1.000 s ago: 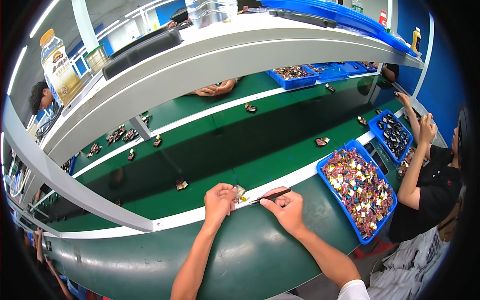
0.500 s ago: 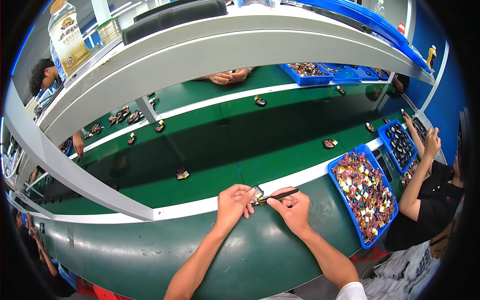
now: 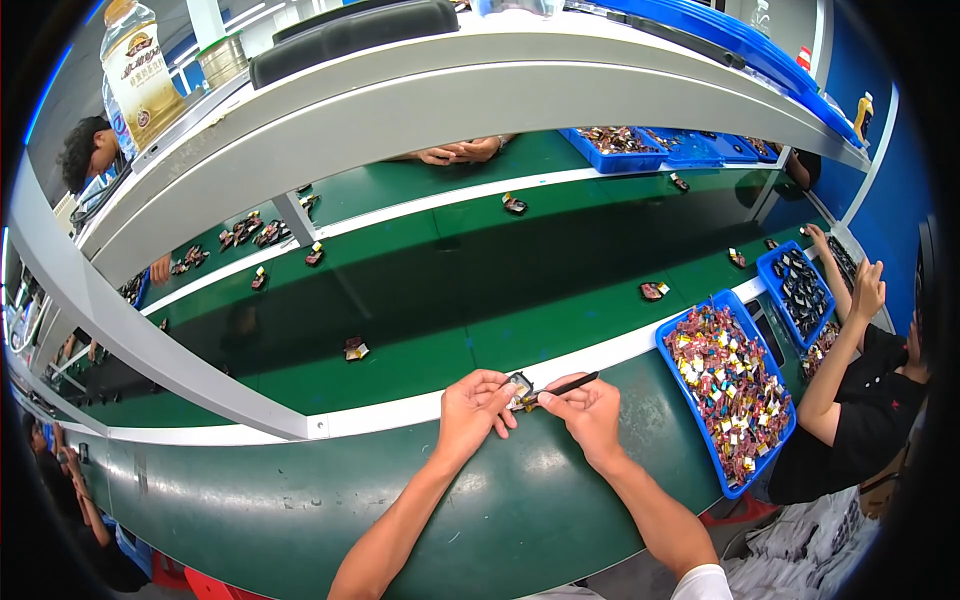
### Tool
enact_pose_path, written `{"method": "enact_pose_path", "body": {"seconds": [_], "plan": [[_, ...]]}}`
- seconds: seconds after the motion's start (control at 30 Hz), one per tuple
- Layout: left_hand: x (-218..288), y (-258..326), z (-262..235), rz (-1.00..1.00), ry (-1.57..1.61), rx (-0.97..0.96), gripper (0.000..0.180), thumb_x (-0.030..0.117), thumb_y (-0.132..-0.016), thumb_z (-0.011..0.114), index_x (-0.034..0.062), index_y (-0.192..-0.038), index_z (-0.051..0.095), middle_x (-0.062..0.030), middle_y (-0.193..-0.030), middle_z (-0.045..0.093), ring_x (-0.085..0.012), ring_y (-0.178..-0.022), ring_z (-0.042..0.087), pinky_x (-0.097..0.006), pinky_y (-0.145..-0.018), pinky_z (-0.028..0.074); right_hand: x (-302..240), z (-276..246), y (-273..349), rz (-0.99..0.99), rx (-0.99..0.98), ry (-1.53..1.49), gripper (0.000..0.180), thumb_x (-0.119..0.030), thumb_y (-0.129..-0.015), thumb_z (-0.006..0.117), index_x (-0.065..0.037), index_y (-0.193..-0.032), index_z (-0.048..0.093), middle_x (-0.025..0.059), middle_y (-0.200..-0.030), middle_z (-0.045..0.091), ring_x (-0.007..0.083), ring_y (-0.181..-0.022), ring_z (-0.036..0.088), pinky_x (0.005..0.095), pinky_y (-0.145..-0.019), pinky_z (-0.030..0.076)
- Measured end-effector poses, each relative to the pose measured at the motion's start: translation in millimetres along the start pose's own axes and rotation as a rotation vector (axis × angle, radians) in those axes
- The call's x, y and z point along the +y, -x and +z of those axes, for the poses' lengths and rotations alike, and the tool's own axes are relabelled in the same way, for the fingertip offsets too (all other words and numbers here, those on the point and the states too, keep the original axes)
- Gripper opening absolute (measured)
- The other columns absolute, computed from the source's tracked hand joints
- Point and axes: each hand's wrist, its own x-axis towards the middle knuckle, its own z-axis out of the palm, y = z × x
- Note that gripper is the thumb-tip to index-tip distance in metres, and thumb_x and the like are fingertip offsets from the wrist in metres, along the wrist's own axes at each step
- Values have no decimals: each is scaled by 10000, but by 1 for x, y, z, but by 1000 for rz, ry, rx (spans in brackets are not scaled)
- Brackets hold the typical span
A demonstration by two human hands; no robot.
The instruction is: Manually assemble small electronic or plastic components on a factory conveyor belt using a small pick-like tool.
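My left hand (image 3: pixel 474 412) is closed around a small black-edged electronic part (image 3: pixel 521 386) with pale and yellowish bits inside it. My right hand (image 3: pixel 588 415) pinches slim black tweezers (image 3: pixel 572 384), whose tip end reaches to the part beside my left fingertips. Both hands are above the near edge of the green bench (image 3: pixel 300 500), close to the white rail. Fine detail of the part is too small to make out, and my fingers cover some of it.
A green conveyor belt (image 3: pixel 420 290) carries scattered small parts (image 3: pixel 356 349). At my right is a blue tray (image 3: pixel 725 390) heaped with small components; another blue tray (image 3: pixel 797 285) holds black pieces near a co-worker (image 3: pixel 850 410). A grey shelf (image 3: pixel 400 105) spans overhead, with a bottle (image 3: pixel 143 75).
The parts on the belt have shifted slightly to the left. The part in my left hand has tilted and shows more, with the tweezers still at it.
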Motion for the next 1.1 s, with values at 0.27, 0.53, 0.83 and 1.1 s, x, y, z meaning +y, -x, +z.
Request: {"method": "enact_pose_path", "body": {"seconds": [0.27, 0.53, 0.83, 1.1], "plan": [[-3, 0, 1, 8, -22, -22, 181, 52, -954, 661, -81, -1063, 608, -126, -830, 682, -147, -571, 659, -235, -427, 518, 2, -3, -2, 32, -1, 38, 159, 77, -829, 753, 63, -954, 654, 121, -867, 726, 121, -779, 701, 211, -676, 546], [-4, 1, 2, 8, -33, -9, 175, 49, -955, 658, -81, -1061, 608, -122, -805, 681, -144, -565, 656, -235, -426, 514, 5, -3, -2, 4, -23, 65, 139, 78, -828, 751, 53, -933, 663, 103, -864, 726, 110, -777, 695, 208, -673, 542], [-4, 0, -2, 28, -72, -45, 193, 90, -965, 664, -73, -1061, 627, -91, -777, 673, -111, -538, 624, -217, -421, 467, 4, -3, -2, -58, -48, 22, 128, 103, -833, 732, 55, -929, 661, 107, -857, 722, 107, -764, 688, 198, -651, 531], [-6, -1, -9, -18, -93, -107, 264, 187, -999, 632, -58, -1087, 676, -97, -803, 685, -114, -542, 631, -216, -414, 456, 4, -5, -2, -143, -48, 95, 129, 93, -833, 741, 33, -926, 675, 64, -830, 720, -18, -595, 501, 159, -501, 366]]}}
